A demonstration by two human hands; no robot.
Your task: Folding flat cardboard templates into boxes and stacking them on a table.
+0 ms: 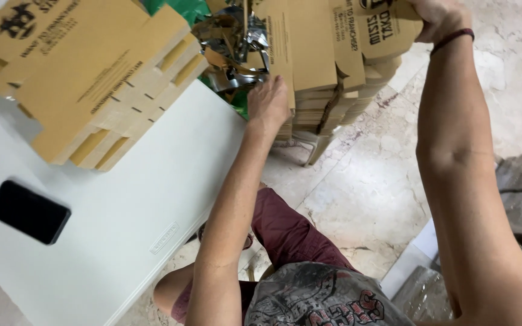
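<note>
Left hand (268, 99) pressed flat, fingers spread, against the near edge of a tall stack of flat cardboard box blanks (324, 72) standing on a seat over the marble floor (364, 193), past the white table's (140, 211) far right corner. Right hand (439, 18) closed over the top blank's far right edge. Best done by steadying the stack with the flat palm and peeling only one sheet. Folded boxes (86, 78) piled at the table's far left; black phone (28, 211) near its left edge; crumpled foil (237, 42) beside the stack.

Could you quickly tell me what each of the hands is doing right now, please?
Left hand: pressed against the side of the stack of flat cardboard boxes; grip cannot be told.
Right hand: closed on the top flat box.
</note>
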